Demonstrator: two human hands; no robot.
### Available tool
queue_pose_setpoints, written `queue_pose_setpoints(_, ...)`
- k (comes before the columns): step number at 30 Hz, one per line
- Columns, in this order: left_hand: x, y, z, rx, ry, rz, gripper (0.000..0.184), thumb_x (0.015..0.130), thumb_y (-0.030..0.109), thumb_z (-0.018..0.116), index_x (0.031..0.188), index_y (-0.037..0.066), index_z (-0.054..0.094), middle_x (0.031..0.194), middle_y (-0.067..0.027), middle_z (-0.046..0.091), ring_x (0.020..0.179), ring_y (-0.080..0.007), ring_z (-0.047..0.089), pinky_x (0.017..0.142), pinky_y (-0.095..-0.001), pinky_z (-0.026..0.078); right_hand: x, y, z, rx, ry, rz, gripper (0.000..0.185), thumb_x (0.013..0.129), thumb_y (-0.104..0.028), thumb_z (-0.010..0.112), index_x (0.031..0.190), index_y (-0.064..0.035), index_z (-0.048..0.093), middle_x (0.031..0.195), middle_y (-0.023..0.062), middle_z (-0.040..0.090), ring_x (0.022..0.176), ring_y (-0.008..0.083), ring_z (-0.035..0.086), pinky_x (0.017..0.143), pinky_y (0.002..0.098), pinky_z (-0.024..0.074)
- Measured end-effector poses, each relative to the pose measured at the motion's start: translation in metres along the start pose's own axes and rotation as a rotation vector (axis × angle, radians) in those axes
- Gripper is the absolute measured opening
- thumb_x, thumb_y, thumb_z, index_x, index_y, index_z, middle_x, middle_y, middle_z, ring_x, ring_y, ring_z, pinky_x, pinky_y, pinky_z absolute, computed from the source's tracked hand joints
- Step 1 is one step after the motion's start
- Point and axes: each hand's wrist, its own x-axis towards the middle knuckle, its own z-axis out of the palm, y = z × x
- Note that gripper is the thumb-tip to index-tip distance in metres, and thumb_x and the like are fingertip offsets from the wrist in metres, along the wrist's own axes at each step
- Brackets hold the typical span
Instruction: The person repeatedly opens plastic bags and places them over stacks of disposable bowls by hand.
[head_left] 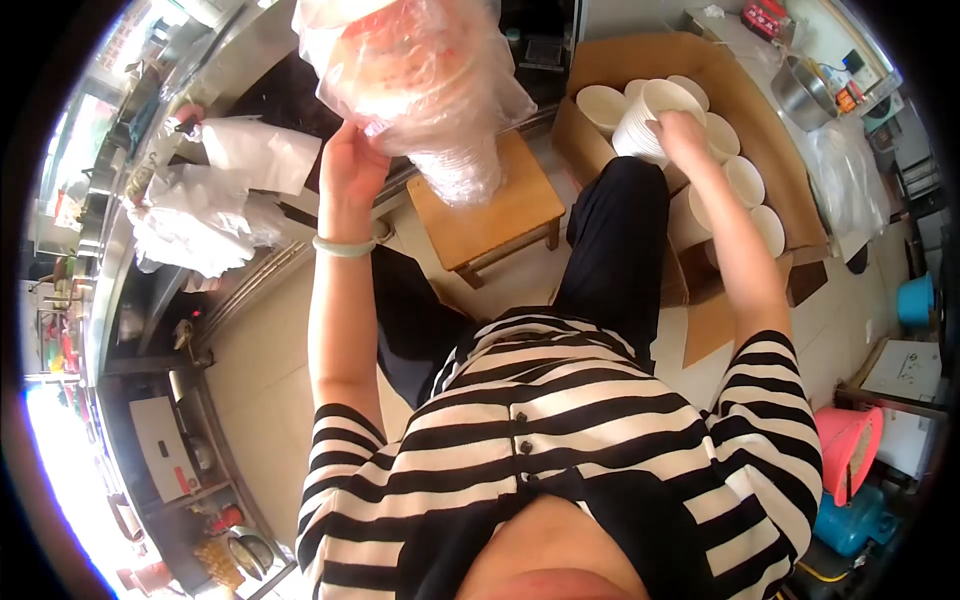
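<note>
My left hand (pixel 354 170) is closed on the lower side of a clear plastic bag of stacked bowls (pixel 415 90). The stack tapers toward me, its nested rims showing through the film, with white and reddish colour at the far end. Below it stands a small wooden stool (pixel 490 220). On the right, my right hand (pixel 684 138) grips a stack of white paper tubs (pixel 640 135) at its rim, the fingertips inside the top tub. This stack tilts at the near side of an open cardboard box (pixel 800 190), which holds several more white stacks.
White plastic bags (pixel 200 225) lie on the counter at left. A metal pot (pixel 802 92) and another clear bag (pixel 846 170) are at upper right. A pink bucket (pixel 848 450) and a blue gas cylinder (pixel 855 522) stand at lower right.
</note>
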Motion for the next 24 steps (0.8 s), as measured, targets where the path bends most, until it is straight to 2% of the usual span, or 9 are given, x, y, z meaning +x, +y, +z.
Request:
queue_pose_setpoints(2, 0.005, -0.001, -0.009, -0.077, -0.115, -0.034, 0.032, 0.095, 0.011, 0.037, 0.123, -0.003, 0.044, 0.122, -0.0139, 0.055, 0.107, -0.0241, 0.056, 0.094, -0.0364, 0.045, -0.005, 0.015, 0.000, 0.041, -0.161, 0.010, 0.019, 0.083, -0.015, 0.059, 0.096, -0.0040, 0.066, 0.094, 0.0164, 0.063, 0.096, 0.0346, 0.057, 0.083, 0.0424, 0.0442)
queue_pose_setpoints(6, 0.006, -0.002, -0.015, -0.132, -0.264, -0.060, 0.030, 0.094, 0.009, 0.039, 0.120, -0.004, 0.047, 0.117, -0.0136, 0.058, 0.104, -0.0237, 0.058, 0.093, -0.0355, 0.047, -0.016, 0.028, 0.002, 0.085, 0.068, -0.300, 0.016, 0.081, -0.016, 0.059, 0.085, -0.0014, 0.065, 0.089, 0.0183, 0.063, 0.090, 0.0347, 0.059, 0.078, 0.0447, 0.0467)
queue_pose_setpoints(8, -0.003, -0.010, 0.014, 0.027, 0.078, 0.051, 0.027, 0.097, 0.014, 0.034, 0.112, -0.002, 0.050, 0.102, -0.0100, 0.062, 0.092, -0.0193, 0.062, 0.081, -0.0304, 0.052, -0.016, 0.028, -0.007, 0.232, -0.098, -0.092, 0.015, 0.081, -0.015, 0.058, 0.084, -0.0014, 0.064, 0.088, 0.0182, 0.063, 0.084, 0.0346, 0.060, 0.074, 0.0431, 0.0480)
queue_pose_setpoints(14, -0.015, -0.012, 0.036, 0.074, 0.074, 0.077, 0.028, 0.096, 0.014, 0.034, 0.115, 0.001, 0.051, 0.105, -0.0088, 0.063, 0.093, -0.0176, 0.062, 0.083, -0.0308, 0.052, -0.004, 0.002, -0.074, 0.152, 0.180, -0.118, 0.013, 0.077, -0.013, 0.061, 0.086, -0.0032, 0.063, 0.087, 0.0169, 0.063, 0.077, 0.0351, 0.061, 0.070, 0.0443, 0.0486)
queue_pose_setpoints(16, -0.014, -0.012, 0.035, 0.058, 0.059, 0.080, 0.029, 0.096, 0.013, 0.034, 0.118, 0.001, 0.050, 0.107, -0.0090, 0.063, 0.093, -0.0171, 0.062, 0.083, -0.0302, 0.052, 0.007, -0.007, -0.114, -0.055, 0.330, -0.076, 0.021, 0.076, -0.013, 0.062, 0.096, -0.0052, 0.060, 0.087, 0.0168, 0.063, 0.074, 0.0354, 0.062, 0.068, 0.0444, 0.0493)
queue_pose_setpoints(18, -0.017, -0.013, 0.041, 0.055, 0.057, 0.099, 0.029, 0.097, 0.012, 0.033, 0.119, 0.000, 0.049, 0.108, -0.0093, 0.062, 0.093, -0.0160, 0.063, 0.082, -0.0290, 0.052, 0.025, -0.018, -0.156, 0.038, 0.493, -0.018, 0.031, 0.077, -0.014, 0.063, 0.106, -0.0061, 0.055, 0.085, 0.0166, 0.062, 0.072, 0.0321, 0.063, 0.066, 0.0410, 0.0507)
queue_pose_setpoints(20, -0.016, -0.014, 0.039, 0.082, 0.046, 0.121, 0.029, 0.097, 0.011, 0.034, 0.119, 0.000, 0.048, 0.108, -0.0090, 0.062, 0.094, -0.0158, 0.062, 0.083, -0.0289, 0.052, 0.030, -0.047, -0.212, 0.306, 0.666, -0.049, 0.032, 0.080, -0.017, 0.063, 0.109, -0.0059, 0.053, 0.082, 0.0127, 0.063, 0.069, 0.0284, 0.064, 0.066, 0.0374, 0.0518)
queue_pose_setpoints(22, -0.018, -0.015, 0.042, 0.097, 0.057, 0.147, 0.028, 0.097, 0.010, 0.035, 0.119, 0.000, 0.048, 0.108, -0.0089, 0.061, 0.094, -0.0158, 0.062, 0.083, -0.0287, 0.051, 0.036, -0.076, -0.250, 0.972, 0.702, -0.290, 0.032, 0.084, -0.020, 0.063, 0.111, -0.0072, 0.054, 0.083, 0.0077, 0.064, 0.069, 0.0253, 0.064, 0.068, 0.0359, 0.0526)
queue_pose_setpoints(24, -0.020, -0.016, 0.044, 0.111, 0.073, 0.167, 0.028, 0.097, 0.010, 0.036, 0.120, 0.000, 0.047, 0.108, -0.0087, 0.061, 0.095, -0.0158, 0.062, 0.084, -0.0285, 0.051, 0.042, -0.100, -0.277, 1.308, 0.379, -0.465, 0.040, 0.088, -0.018, 0.058, 0.126, -0.0131, 0.048, 0.099, 0.0084, 0.064, 0.074, 0.0238, 0.063, 0.080, 0.0335, 0.0520)
